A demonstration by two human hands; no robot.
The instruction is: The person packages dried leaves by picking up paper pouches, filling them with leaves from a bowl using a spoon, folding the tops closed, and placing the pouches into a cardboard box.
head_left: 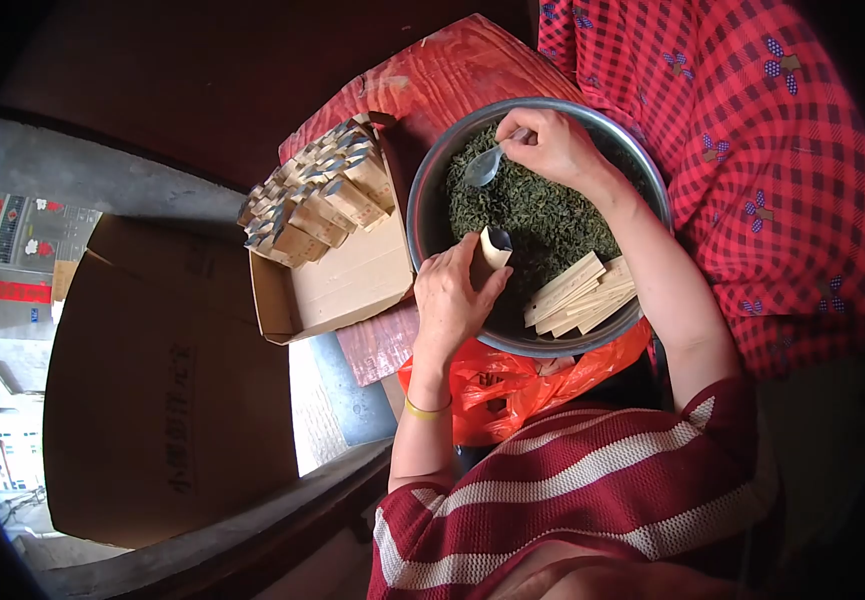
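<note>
My left hand (452, 292) is closed around a small cream paper packet (496, 246), its dark open mouth facing up and toward the basin. In my right hand (554, 147) is a spoon (483, 167), pinched by its handle. The bowl of the spoon hangs over dark green dried leaves (562, 220), and I cannot tell whether it carries any. These leaves fill much of a wide metal basin (418, 225). Several flat paper packets (582, 296) lie fanned out inside the basin, on its near side.
Left of the basin, a shallow cardboard box (347, 290) holds many upright packets (322, 190) packed at its far end. Both stand around a red wood-grain table (432, 70). Red checked cloth (712, 130) drapes at right. An orange plastic bag (492, 385) lies below the basin. A large carton (172, 380) is at left.
</note>
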